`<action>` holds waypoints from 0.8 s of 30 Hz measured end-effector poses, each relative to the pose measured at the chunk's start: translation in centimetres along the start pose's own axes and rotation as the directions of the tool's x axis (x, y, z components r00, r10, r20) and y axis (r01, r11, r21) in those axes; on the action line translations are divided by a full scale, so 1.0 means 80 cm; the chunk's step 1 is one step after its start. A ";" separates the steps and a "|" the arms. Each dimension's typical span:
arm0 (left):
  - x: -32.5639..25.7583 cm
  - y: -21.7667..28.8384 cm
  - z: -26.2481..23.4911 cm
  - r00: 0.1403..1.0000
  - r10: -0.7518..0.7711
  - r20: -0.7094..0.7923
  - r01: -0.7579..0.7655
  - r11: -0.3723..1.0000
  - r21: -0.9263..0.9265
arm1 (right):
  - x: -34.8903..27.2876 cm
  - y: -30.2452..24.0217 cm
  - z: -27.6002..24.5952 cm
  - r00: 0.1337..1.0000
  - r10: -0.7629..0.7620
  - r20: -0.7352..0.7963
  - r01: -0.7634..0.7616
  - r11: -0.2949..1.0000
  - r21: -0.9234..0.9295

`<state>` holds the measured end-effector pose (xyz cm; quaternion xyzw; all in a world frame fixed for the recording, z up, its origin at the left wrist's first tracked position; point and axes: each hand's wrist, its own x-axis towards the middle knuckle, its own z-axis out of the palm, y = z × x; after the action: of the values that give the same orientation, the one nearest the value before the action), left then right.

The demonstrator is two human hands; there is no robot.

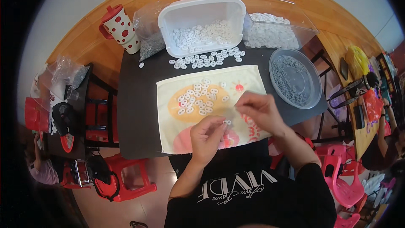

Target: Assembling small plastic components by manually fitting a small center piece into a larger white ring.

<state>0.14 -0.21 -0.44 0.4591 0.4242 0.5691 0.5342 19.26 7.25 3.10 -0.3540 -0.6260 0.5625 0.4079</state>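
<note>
My left hand [207, 137] pinches a small white oval piece with two holes [227, 122] between thumb and fingertips, above the lower part of a cream printed cloth [164, 101]. To its right, slightly higher, my right hand [263, 112] has thumb and fingers pressed together; whatever sits in them is too small to make out. Several similar white two-hole pieces [197, 97] lie loose on the cloth's orange patch, beyond my left hand. A round clear tub [311, 95] of small grey metal parts [287, 78] stands to the right of the cloth.
Behind the cloth are a white bin [202, 52] of white pieces, a loose row of them [206, 61], a clear box [274, 33], a bag of grey parts [151, 44] and a dotted tumbler [122, 29]. Red stools [126, 181] and other people flank the dark table [137, 114].
</note>
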 end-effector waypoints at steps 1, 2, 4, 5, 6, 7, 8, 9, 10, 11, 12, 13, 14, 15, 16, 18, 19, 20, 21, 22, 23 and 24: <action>0.003 0.000 0.003 0.999 0.030 0.022 -0.030 1.000 -0.006 | -0.009 0.000 0.009 1.000 0.003 0.020 -0.004 0.999 0.046; 0.005 0.000 0.006 0.999 0.028 0.022 -0.028 1.000 -0.005 | -0.013 0.008 0.018 0.997 -0.077 0.028 0.075 0.995 0.059; 0.006 0.000 0.011 0.999 0.034 0.000 -0.034 0.995 -0.091 | -0.015 0.021 0.022 0.998 -0.052 0.022 0.050 0.994 0.094; 0.006 0.000 0.010 0.999 0.034 -0.002 -0.034 0.996 -0.088 | -0.016 0.026 0.023 0.999 -0.029 0.017 0.026 0.992 0.127; 0.006 -0.001 0.009 1.000 0.009 0.006 -0.009 0.999 -0.052 | -0.017 0.029 0.024 0.999 -0.030 0.019 0.027 0.991 0.131; 0.005 -0.003 0.009 1.000 -0.017 0.014 0.017 1.000 -0.019 | -0.019 0.031 0.024 0.999 -0.021 0.028 0.016 0.989 0.145; 0.006 -0.004 0.008 1.000 -0.017 0.013 0.017 1.000 -0.017 | -0.019 0.032 0.024 0.999 -0.012 0.037 0.006 0.987 0.158; 0.006 -0.005 0.007 1.000 -0.011 0.019 0.011 1.000 -0.022 | -0.019 0.031 0.024 0.999 -0.012 0.037 0.006 0.987 0.159; 0.006 -0.005 0.007 1.000 -0.003 0.024 0.003 1.000 -0.026 | -0.019 0.029 0.025 0.999 -0.018 0.030 0.013 0.989 0.150; 0.005 -0.004 0.008 1.000 -0.001 0.023 0.002 1.000 -0.024 | -0.020 0.027 0.025 0.999 -0.024 0.023 0.021 0.990 0.140; 0.005 -0.003 0.009 1.000 0.010 0.028 -0.009 1.000 -0.020 | -0.020 0.027 0.025 0.999 -0.026 0.024 0.023 0.990 0.141; 0.005 -0.002 0.009 0.999 0.020 0.033 -0.019 1.000 -0.018 | -0.020 0.028 0.026 0.999 -0.037 0.019 0.034 0.989 0.142; 0.005 -0.003 0.008 0.999 0.021 0.032 -0.021 1.000 -0.017 | -0.020 0.029 0.026 0.999 -0.049 0.014 0.046 0.989 0.143; 0.005 -0.004 0.008 0.999 0.026 0.036 -0.025 0.999 -0.019 | -0.019 0.030 0.026 0.999 -0.050 0.015 0.048 0.989 0.143; 0.005 -0.004 0.009 0.999 0.030 0.040 -0.030 0.999 -0.022 | -0.019 0.031 0.026 0.998 -0.064 0.018 0.061 0.988 0.142; 0.005 -0.004 0.011 0.998 0.048 0.033 -0.047 0.998 -0.032 | -0.019 0.031 0.027 0.997 -0.080 0.021 0.076 0.987 0.140; 0.005 -0.004 0.011 0.998 0.063 0.027 -0.062 0.997 -0.043 | -0.020 0.031 0.027 0.996 -0.089 0.019 0.086 0.986 0.141; 0.005 -0.004 0.012 0.998 0.063 0.028 -0.062 0.997 -0.043 | -0.020 0.031 0.027 0.995 -0.098 0.017 0.095 0.985 0.141; 0.005 -0.003 0.012 0.998 0.061 0.028 -0.060 0.997 -0.039 | -0.020 0.030 0.027 0.995 -0.099 0.016 0.096 0.985 0.141; 0.005 -0.002 0.012 0.998 0.059 0.025 -0.058 0.998 -0.035 | -0.019 0.029 0.027 0.995 -0.103 0.013 0.100 0.987 0.127; 0.005 -0.002 0.012 0.998 0.061 0.024 -0.060 0.998 -0.034 | -0.019 0.028 0.027 0.994 -0.107 0.011 0.105 0.988 0.114; 0.005 -0.003 0.012 0.998 0.063 0.026 -0.062 0.997 -0.050 | -0.019 0.028 0.027 0.994 -0.108 0.012 0.106 0.988 0.114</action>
<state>1.13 0.17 -0.40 0.4666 0.3879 0.5894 0.5333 17.88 5.26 0.64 -0.2912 -0.6149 0.5776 0.4511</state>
